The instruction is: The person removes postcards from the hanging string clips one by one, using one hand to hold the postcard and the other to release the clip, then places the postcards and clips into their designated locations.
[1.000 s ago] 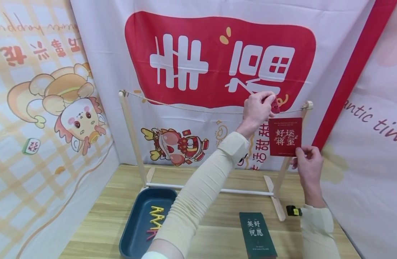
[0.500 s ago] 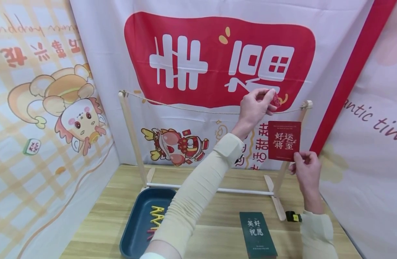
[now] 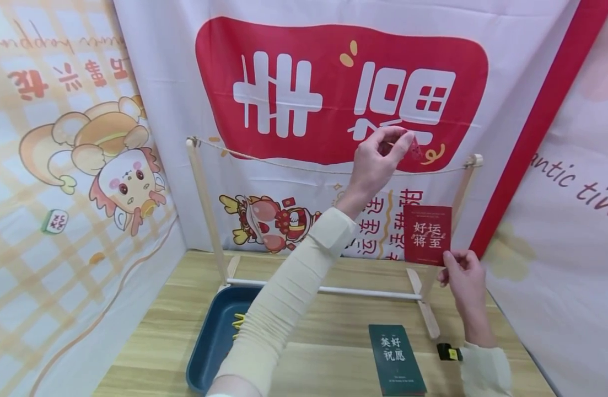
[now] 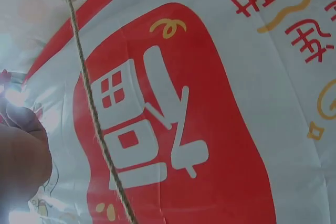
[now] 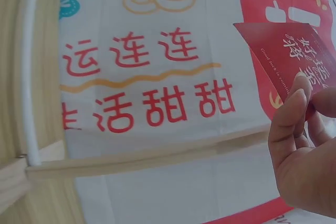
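My left hand (image 3: 378,160) is raised near the string (image 3: 284,165), with a small red clothespin (image 3: 416,149) pinched between thumb and fingers. Lower and to the right, my right hand (image 3: 464,284) holds a red card (image 3: 426,215) by its bottom right corner, white characters facing me. In the right wrist view, thumb and fingers grip that card (image 5: 278,43) at one edge. The card hangs in the air below the string, in front of the right post. In the left wrist view, the hand (image 4: 23,156) shows only at the left edge.
The string runs between two wooden posts (image 3: 204,204) of a stand on the table (image 3: 328,342). A blue tray (image 3: 197,353) at left holds several clothespins (image 3: 238,321), partly hidden by my left arm. Green cards (image 3: 397,358) lie front right, beside a black-and-yellow object (image 3: 448,352).
My right hand has lowered the red card and brought it slightly left, away from the string. My left hand has moved left and a little up, still holding the clothespin.
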Tool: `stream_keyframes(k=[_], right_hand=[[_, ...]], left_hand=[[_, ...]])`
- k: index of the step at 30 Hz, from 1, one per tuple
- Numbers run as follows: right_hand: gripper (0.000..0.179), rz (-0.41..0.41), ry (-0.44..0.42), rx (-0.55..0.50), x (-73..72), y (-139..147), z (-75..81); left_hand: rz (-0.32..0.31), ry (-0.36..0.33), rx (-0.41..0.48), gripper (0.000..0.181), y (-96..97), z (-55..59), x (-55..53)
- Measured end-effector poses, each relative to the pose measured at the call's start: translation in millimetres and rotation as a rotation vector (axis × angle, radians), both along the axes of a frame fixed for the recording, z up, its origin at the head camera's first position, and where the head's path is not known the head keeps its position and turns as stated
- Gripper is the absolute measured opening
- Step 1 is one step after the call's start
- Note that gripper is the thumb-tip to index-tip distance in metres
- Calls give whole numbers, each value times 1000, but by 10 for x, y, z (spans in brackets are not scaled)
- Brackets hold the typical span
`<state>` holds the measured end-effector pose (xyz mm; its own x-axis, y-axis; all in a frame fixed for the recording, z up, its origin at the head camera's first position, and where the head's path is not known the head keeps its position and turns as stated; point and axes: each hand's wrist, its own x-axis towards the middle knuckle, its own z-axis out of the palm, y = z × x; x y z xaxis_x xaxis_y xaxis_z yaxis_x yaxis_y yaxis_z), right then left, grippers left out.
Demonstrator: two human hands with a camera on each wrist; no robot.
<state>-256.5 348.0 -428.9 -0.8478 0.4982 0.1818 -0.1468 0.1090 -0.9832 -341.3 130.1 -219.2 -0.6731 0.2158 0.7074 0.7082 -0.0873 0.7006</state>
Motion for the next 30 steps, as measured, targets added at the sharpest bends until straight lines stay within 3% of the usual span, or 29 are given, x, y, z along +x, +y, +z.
stream_keyframes(k=[5,8,13,19,25,30], right_hand=[[23,58,2,23,65,-100,-168],[27,82,-28,55,104,-152,-263],[32,119,-73,113,166,-197,-407],[37,169,-115,211,250,-200,-590],[41,210,-217,250,334,-198,-717],[42,232,-312,222,389,-191,-803]], left_hand=[[-12,22,0,29,-179,-4,87],[-5,59,-7,29,-258,-49,55],[-6,97,-47,30,-398,-78,95],[-23,90,-91,30,-519,-147,132],[-10,103,-104,32,-658,-220,205],[-4,143,-108,32,-794,-305,254]])
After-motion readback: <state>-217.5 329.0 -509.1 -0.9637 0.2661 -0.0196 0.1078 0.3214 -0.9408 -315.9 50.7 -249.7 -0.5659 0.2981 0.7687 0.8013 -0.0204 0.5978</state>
